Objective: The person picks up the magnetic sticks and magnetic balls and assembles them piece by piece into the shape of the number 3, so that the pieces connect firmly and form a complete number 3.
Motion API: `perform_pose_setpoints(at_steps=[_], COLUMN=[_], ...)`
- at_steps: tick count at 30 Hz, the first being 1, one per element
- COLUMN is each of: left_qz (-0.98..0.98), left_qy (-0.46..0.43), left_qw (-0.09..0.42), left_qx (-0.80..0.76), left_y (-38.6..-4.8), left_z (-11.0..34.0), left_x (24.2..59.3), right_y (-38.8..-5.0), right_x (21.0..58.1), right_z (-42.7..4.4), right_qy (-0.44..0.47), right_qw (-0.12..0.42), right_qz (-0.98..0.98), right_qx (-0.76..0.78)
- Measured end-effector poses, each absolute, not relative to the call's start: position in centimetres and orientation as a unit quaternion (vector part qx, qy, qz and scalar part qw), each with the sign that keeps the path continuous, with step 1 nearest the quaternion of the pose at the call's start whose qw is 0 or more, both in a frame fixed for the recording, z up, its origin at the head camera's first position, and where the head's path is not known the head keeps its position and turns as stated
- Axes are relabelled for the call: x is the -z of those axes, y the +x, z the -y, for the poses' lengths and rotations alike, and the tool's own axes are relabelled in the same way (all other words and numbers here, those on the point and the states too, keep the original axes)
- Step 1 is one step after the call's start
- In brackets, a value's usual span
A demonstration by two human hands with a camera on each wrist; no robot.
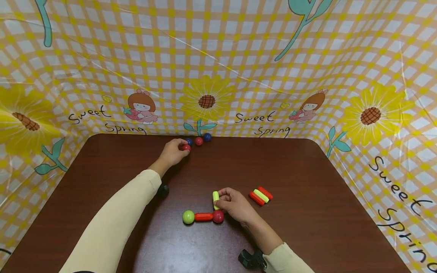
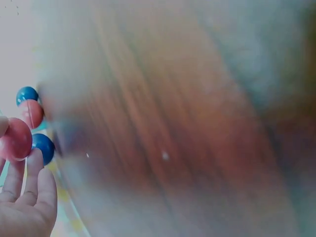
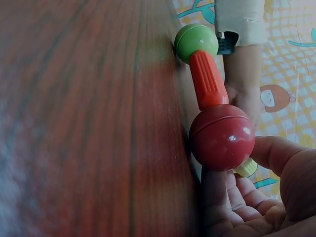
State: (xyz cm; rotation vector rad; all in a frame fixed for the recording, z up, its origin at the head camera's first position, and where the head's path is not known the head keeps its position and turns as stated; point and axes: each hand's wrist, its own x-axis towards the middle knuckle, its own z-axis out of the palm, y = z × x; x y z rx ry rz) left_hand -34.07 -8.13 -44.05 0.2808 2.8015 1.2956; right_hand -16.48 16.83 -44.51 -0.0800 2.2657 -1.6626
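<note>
At the table's far edge my left hand grips a red ball between thumb and fingers. Right beside it are a blue ball, another red ball and a second blue ball. Nearer the middle, my right hand pinches a yellow-green ridged rod, whose near end meets a dark red ball. From that ball an orange-red rod runs left to a lime green ball. Fingers partly cover the yellow-green rod.
Three loose rods, two orange-red around one yellow-green, lie side by side right of my right hand. A patterned cloth rises behind the brown table and at its sides. Black wrist devices sit at both wrists.
</note>
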Motion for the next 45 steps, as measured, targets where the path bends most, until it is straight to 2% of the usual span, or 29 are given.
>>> perform_pose_setpoints(at_steps=[15, 31, 45], left_qz=[-0.879, -0.842, -0.813], left_qy=[0.174, 0.228, 0.287], left_qw=[0.036, 0.133, 0.188], left_qx=[-0.442, -0.47, -0.471], left_y=[-31.2, -27.7, -25.3], left_z=[7.3, 5.2, 4.3], left_x=[43.6, 43.4, 43.9], right_y=[-16.6, -16.6, -16.5], right_x=[44.6, 44.6, 44.5], right_z=[-16.9, -16.9, -16.9], right_qy=[-0.033, -0.033, -0.039], right_qw=[0.161, 0.158, 0.163], right_qz=[-0.793, -0.795, -0.79], right_qx=[0.586, 0.585, 0.59])
